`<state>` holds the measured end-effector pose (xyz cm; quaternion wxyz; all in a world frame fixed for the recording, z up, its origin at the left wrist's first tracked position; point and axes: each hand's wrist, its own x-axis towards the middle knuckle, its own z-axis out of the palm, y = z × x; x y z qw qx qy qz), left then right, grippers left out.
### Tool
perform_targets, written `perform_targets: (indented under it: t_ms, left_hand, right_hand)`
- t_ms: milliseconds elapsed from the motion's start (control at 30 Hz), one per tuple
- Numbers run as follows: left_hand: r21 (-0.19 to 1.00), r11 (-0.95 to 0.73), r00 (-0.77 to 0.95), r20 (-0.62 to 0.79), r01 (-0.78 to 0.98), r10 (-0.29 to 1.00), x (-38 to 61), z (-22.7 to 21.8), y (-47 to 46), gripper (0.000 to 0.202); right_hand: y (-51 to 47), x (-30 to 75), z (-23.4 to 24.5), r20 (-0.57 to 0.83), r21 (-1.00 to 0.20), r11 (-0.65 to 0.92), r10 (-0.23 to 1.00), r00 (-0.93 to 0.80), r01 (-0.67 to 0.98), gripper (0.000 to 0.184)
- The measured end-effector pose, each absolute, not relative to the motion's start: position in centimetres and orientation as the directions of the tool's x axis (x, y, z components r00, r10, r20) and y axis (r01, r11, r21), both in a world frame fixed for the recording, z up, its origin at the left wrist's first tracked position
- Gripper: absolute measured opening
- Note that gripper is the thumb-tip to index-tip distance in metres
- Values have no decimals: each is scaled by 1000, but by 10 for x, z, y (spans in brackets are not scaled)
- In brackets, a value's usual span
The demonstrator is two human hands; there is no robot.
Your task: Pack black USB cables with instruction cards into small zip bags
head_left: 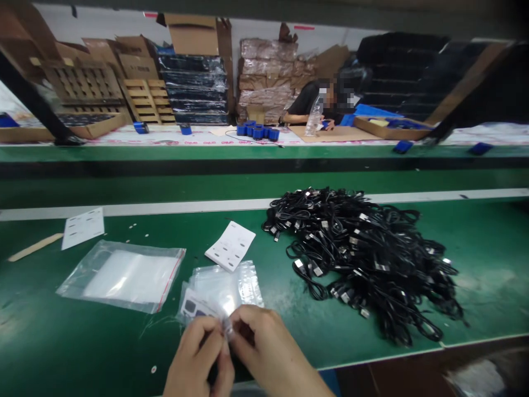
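My left hand (200,355) and my right hand (270,344) meet at the front edge of the green table. Both have their fingertips pinched on the edge of a small clear plastic bag (196,306). A printed sheet with dark pictures shows through that bag; its lower part is hidden by my fingers. Just beyond lies a stack of clear zip bags (246,284). White printed cards (231,245) lie in a pile against the far side of these bags. To the right spreads a big heap of coiled black USB cables (363,259).
A larger clear bag with a red strip (124,275) lies left, near another printed card (85,227) and a thin tan strip (35,247). Across the line, a person (308,102) works at a bench with blue round parts (258,131). A dark bar crosses overhead.
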<state>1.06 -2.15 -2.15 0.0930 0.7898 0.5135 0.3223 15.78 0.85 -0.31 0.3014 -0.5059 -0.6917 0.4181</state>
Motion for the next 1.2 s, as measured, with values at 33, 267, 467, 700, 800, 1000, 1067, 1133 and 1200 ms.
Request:
perform_targets:
  t_ms: [33,267,467,700,800,1000,1067,1133,1200]
  left_hand:
    - [477,-450,282,384,755,879,8,-20,-17,16]
    - [459,-434,313,317,775,895,7,-19,-7,17]
    - [473,-415,307,291,777,906,9,-18,-6,20]
    - [547,-360,299,201,755,933,6,-19,-7,20]
    - [576,-356,291,205,736,934,6,-17,-8,19]
    - [684,-256,251,110,683,962,8,-15,-10,21]
    - [671,-260,236,129,695,963,7,-17,-11,21]
    - [633,-270,217,162,725,963,7,-19,-12,21]
    - [593,-305,218,215,746,952,7,-21,-13,19]
  right_hand:
    - [9,167,1,2,-839,180,945,-328,513,14]
    - [19,237,3,252,-86,-93,961,111,992,28]
    - [28,234,-4,110,-313,14,994,21,950,8]
    - [11,204,2,-173,-978,-140,961,-218,156,7]
    - [2,180,-9,-243,-897,-326,928,-283,-297,29]
    - [-4,156,-26,-264,-869,-280,960,-96,-408,38]
    - [-8,154,-27,-240,-890,-240,970,-48,-387,42]
    - [-11,153,-29,-135,-962,-127,991,20,-243,33]
    - [-13,153,-31,44,-999,45,998,34,-24,17]
